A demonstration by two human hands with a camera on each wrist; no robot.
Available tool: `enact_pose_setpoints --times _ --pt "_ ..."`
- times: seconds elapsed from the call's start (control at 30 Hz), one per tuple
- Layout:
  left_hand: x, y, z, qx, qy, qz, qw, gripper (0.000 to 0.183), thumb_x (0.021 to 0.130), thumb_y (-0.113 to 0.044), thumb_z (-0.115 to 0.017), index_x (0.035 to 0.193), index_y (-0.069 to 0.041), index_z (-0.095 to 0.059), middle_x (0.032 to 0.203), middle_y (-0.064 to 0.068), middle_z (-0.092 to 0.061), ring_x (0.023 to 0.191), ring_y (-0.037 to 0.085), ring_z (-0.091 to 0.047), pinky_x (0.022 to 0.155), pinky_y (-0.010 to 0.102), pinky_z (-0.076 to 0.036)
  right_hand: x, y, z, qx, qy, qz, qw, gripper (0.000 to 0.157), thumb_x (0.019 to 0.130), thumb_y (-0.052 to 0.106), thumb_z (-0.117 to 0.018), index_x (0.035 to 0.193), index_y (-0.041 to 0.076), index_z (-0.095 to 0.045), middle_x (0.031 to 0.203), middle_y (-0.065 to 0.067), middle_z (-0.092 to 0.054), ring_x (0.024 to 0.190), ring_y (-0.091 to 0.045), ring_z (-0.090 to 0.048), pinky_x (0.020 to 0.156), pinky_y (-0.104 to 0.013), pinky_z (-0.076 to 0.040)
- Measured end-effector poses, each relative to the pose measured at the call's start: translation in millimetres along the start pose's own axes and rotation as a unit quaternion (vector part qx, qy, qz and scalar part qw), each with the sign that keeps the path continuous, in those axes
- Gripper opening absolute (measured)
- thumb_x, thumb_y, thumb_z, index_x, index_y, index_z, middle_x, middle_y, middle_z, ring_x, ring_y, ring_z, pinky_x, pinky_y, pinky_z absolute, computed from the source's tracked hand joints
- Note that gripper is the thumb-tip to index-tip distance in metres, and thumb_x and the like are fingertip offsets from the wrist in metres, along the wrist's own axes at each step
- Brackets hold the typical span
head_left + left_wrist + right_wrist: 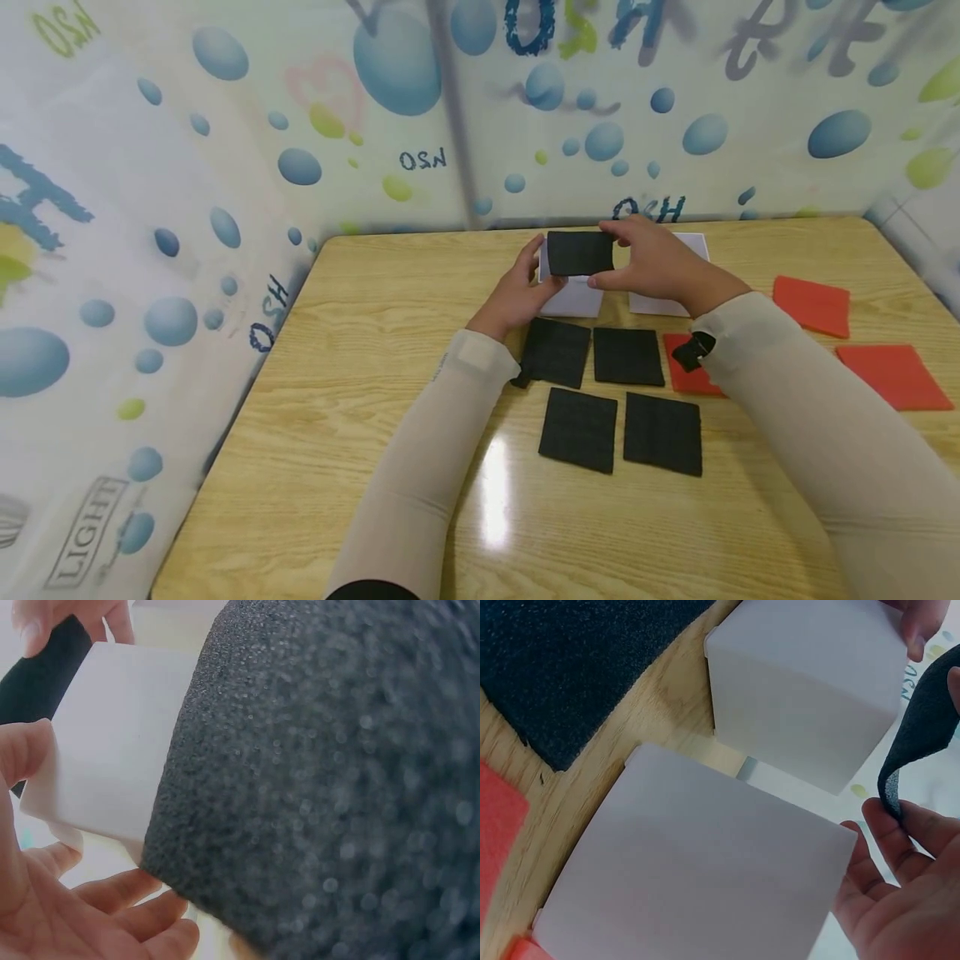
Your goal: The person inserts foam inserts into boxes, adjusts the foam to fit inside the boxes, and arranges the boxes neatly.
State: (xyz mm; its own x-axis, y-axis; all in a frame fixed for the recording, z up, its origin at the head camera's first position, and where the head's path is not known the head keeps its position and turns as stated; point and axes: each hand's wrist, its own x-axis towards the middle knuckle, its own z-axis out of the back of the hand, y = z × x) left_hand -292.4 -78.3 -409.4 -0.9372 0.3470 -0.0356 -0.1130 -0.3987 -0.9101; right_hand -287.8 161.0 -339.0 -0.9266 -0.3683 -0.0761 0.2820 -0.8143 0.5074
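My right hand (660, 265) pinches a thin black felt square (580, 253) by its right side, thumb near the lower corner and fingers at the upper one. The square overlaps the left white box (572, 300) in the head view, and in the right wrist view it bends (922, 724). Around the left side of that box is my left hand (517, 293), its thumb (26, 750) against the box's side. Behind my right hand stands a second white box (654, 306), partly hidden. A black square (322, 780) looms close to the left wrist camera.
Several black squares (577, 429) lie in two rows on the wooden table (360, 400) in front of the boxes. Red squares (812, 306) lie to the right, one partly under my right forearm. A printed curtain (510, 142) hangs behind the table.
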Motion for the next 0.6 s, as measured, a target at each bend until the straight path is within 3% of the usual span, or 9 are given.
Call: enact_pose_setpoints --times 0.33,0.6 --pt "0.7 0.0 1.2 -0.005 0.010 -0.013 0.9999 0.083 0.104 -0.038 -0.065 0.170 -0.035 -0.013 0.173 0.011 -0.029 0.160 0.033 -0.026 0.125 0.051 -0.034 7 3 0.4 0.002 0.012 -0.010 1.000 0.101 0.090 0.046 -0.080 0.166 0.003 -0.028 0.152 -0.028 -0.042 0.139 -0.047 -0.047 0.111 -0.066 -0.043" --pt "1.1 2.0 4.0 -0.005 0.015 0.001 0.9999 0.086 0.103 -0.037 -0.067 0.170 -0.038 -0.013 0.174 0.010 -0.025 0.162 0.031 -0.023 0.125 0.051 -0.033 13 5 -0.6 -0.025 0.025 -0.010 0.999 0.103 0.091 0.050 -0.078 0.167 0.004 -0.025 0.160 -0.028 -0.038 0.145 -0.047 -0.041 0.118 -0.065 -0.036"
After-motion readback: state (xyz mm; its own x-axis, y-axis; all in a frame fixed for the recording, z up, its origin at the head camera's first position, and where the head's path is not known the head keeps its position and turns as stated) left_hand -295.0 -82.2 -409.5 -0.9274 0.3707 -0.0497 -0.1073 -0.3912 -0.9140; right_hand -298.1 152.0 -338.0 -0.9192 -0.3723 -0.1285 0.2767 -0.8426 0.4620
